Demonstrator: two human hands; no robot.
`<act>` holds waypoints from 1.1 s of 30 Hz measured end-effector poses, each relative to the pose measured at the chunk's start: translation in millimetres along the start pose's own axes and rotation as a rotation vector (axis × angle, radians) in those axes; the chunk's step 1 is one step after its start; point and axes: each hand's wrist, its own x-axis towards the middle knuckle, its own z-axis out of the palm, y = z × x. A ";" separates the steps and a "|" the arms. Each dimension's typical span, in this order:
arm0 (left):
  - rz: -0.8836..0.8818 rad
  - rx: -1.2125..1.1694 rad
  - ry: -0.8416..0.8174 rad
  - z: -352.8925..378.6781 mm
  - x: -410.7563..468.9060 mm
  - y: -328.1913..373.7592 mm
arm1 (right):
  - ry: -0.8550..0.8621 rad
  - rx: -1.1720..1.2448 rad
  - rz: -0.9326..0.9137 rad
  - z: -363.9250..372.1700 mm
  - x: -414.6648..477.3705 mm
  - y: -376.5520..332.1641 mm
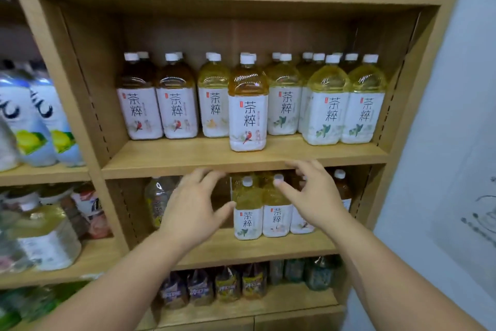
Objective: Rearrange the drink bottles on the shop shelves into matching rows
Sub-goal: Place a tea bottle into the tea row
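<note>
Your left hand (192, 210) and right hand (311, 193) hover spread and empty before the yellow bottles (248, 212) on the lower shelf (268, 247); a careless reach could topple the amber bottle (248, 105) standing forward above.

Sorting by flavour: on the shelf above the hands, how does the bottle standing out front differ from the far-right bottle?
The front bottle holds amber tea; the far-right bottle holds pale yellow tea. The front bottle's label shows a red parrot; the far-right bottle's shows green leaves. The front bottle stands nearest the shelf edge; the far-right bottle stands further back. Both are upright, white-capped, white-labelled with the same black characters.
</note>
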 end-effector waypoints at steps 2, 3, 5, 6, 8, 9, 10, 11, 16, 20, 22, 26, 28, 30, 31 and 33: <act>-0.011 0.027 0.034 -15.2 17.8 2.3 | -0.015 -0.003 0.003 -0.7 15.9 -13.6; -0.024 0.044 0.039 -22.2 26.9 1.0 | -0.016 0.000 -0.006 -0.1 24.4 -20.2; -0.049 0.083 0.033 -35.9 45.4 -8.8 | -0.007 0.028 -0.011 3.5 41.9 -33.2; -0.062 0.116 0.019 -41.3 53.6 -17.6 | -0.002 0.048 -0.004 6.2 50.2 -39.8; -0.123 0.179 -0.044 -46.9 66.6 -41.4 | 0.014 0.082 0.003 11.6 64.8 -50.2; -0.153 0.199 -0.088 -47.5 69.7 -54.8 | 0.024 0.098 0.015 15.0 71.6 -52.9; -0.166 0.211 -0.132 -46.6 70.8 -68.1 | 0.029 0.122 0.040 19.0 78.3 -53.5; -0.156 0.227 -0.161 -44.5 71.0 -81.5 | 0.021 0.151 0.075 23.3 84.3 -53.4; -0.028 0.210 -0.076 -34.5 76.9 -129.7 | 0.006 0.200 0.145 45.8 109.3 -56.3; -0.010 0.173 -0.072 -35.3 80.6 -133.3 | 0.090 0.127 0.149 60.6 116.6 -62.3; -0.013 0.152 -0.070 -34.8 80.0 -133.8 | 0.094 0.131 0.143 71.9 115.0 -66.7; -0.089 -0.089 -0.017 -39.1 81.6 -136.0 | 0.078 0.155 0.110 96.3 111.3 -86.4; -0.142 -0.305 0.003 -41.0 83.6 -139.4 | 0.064 0.162 0.098 109.5 111.5 -97.1; -0.188 -0.500 0.037 -42.3 87.7 -141.5 | 0.062 0.160 0.087 123.5 112.2 -107.3; -0.202 -0.564 0.060 -43.4 89.9 -141.7 | 0.066 0.151 0.079 130.6 112.5 -112.6; -0.204 -0.638 0.110 -46.5 95.2 -143.1 | 0.071 0.132 0.058 143.0 113.2 -124.2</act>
